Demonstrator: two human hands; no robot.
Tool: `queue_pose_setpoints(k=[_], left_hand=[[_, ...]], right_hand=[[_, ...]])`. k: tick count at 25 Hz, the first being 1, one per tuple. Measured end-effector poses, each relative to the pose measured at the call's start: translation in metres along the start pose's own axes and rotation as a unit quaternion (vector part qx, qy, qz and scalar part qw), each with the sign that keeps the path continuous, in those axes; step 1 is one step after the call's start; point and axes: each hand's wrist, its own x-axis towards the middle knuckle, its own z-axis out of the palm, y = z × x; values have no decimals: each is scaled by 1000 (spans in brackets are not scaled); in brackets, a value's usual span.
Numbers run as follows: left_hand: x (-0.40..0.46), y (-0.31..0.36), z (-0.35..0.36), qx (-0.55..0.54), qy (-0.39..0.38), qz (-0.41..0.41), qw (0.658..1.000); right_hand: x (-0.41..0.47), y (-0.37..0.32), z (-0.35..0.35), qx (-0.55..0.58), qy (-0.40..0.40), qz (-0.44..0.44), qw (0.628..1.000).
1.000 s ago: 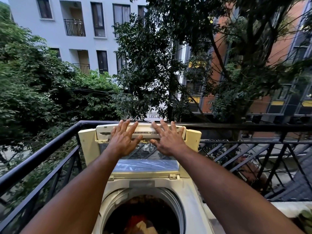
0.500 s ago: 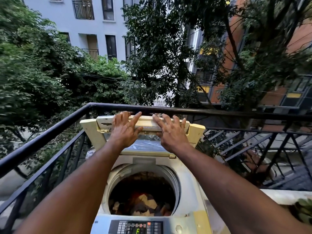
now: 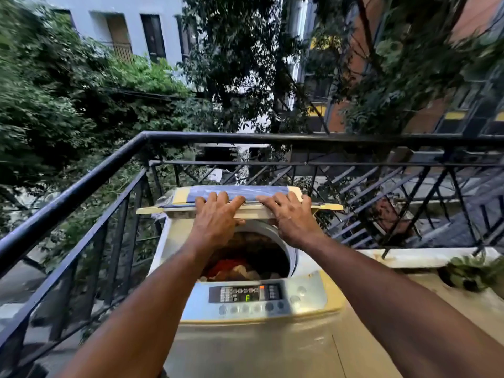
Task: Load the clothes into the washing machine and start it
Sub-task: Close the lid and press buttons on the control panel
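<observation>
Here, a black balcony railing (image 3: 81, 184) runs along the left. The left hand (image 3: 215, 222) grips the folded lid (image 3: 240, 199) of the top-load washing machine (image 3: 253, 347), thumb underneath. Clothes (image 3: 240, 270) lie in the uncovered drum. The right hand (image 3: 290, 218) grips the same lid's front edge.

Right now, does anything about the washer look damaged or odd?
Nothing is clearly damaged. The folding lid is half closed under both hands, plastic film covers its window, and the display shows a green "F".
</observation>
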Motion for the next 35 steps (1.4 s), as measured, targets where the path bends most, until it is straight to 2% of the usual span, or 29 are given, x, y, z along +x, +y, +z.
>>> queue_pose_setpoints(k=[7, 11, 18, 26, 35], left_hand=[[-74, 22, 45, -52, -110, -21, 992], [-93, 31, 67, -69, -123, -39, 989], [-121, 42, 87, -76, -166, -62, 981], [-133, 28, 100, -102, -162, 3, 981], [-137, 18, 94, -86, -233, 51, 967]], right_hand=[[-64, -32, 36, 53, -138, 33, 988], [-83, -40, 63, 99, -165, 53, 980], [-114, -45, 90, 131, -190, 32, 972], [-126, -45, 102, 134, -216, 12, 967], [-122, -40, 90, 122, -278, 1, 953]])
